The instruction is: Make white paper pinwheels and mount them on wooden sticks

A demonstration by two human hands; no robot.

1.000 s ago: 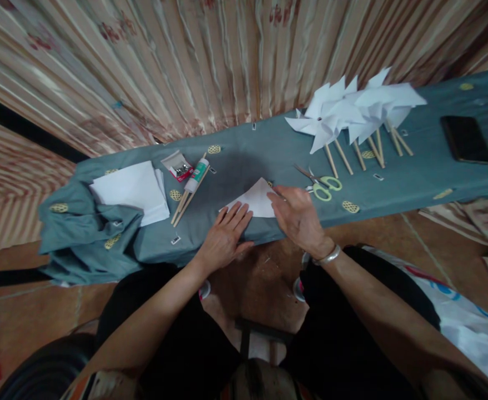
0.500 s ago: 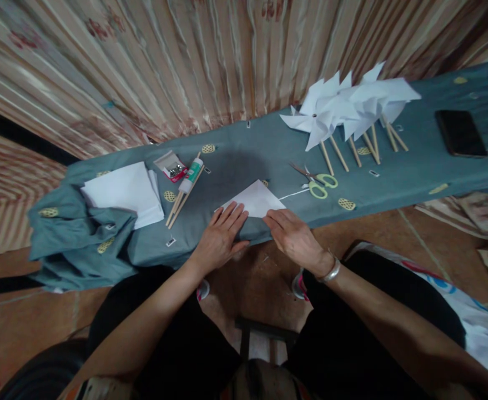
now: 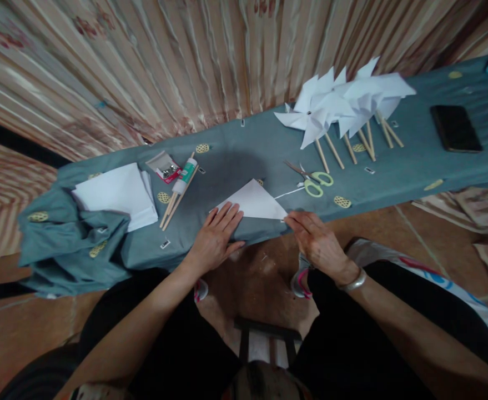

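Note:
A white sheet of paper (image 3: 258, 201), folded into a triangle, lies near the front edge of the cloth-covered table. My left hand (image 3: 216, 233) rests flat on its left part, fingers stretched out and thumb apart. At the paper's right corner is my right hand (image 3: 316, 240), its fingers pressed together on the tip; the thumb is mostly hidden. Just beyond that corner lie scissors (image 3: 313, 184) with light green handles, beside a thin white strip.
Several white paper pinwheels (image 3: 339, 105) on wooden sticks lie at the back right, with a dark phone (image 3: 456, 129) further right. To the left are a stack of white paper (image 3: 112, 191), an open box of small metal pins (image 3: 164, 166), a glue bottle (image 3: 185, 176) and sticks (image 3: 179, 203).
My right hand has slid rightward along the paper's near edge to its corner, uncovering more of the triangle. My left hand stays pressed on the left part. The view has shifted slightly.

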